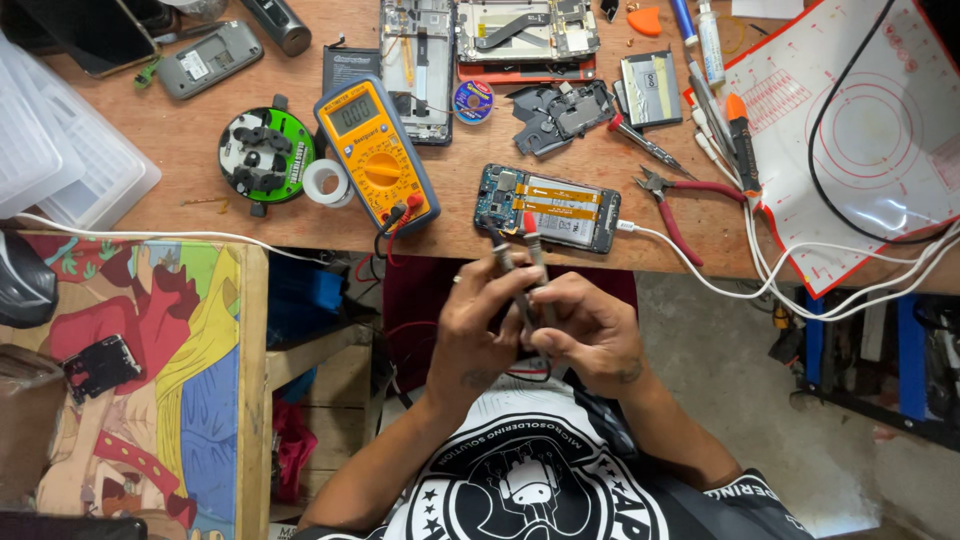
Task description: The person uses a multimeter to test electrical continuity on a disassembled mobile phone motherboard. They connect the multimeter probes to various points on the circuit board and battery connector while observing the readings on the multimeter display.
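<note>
An opened phone with its back removed lies near the wooden bench's front edge, a white cable plugged into its right end. My left hand holds a black test probe and my right hand holds a red-tipped probe. Both tips touch the phone's circuit board at its left end. The probe leads run to a yellow multimeter lying just left of the phone.
Red-handled cutters, a roll of white tape, a green round holder, other opened phones, a battery and a red-and-white mat with cables lie on the bench. A painted board stands lower left.
</note>
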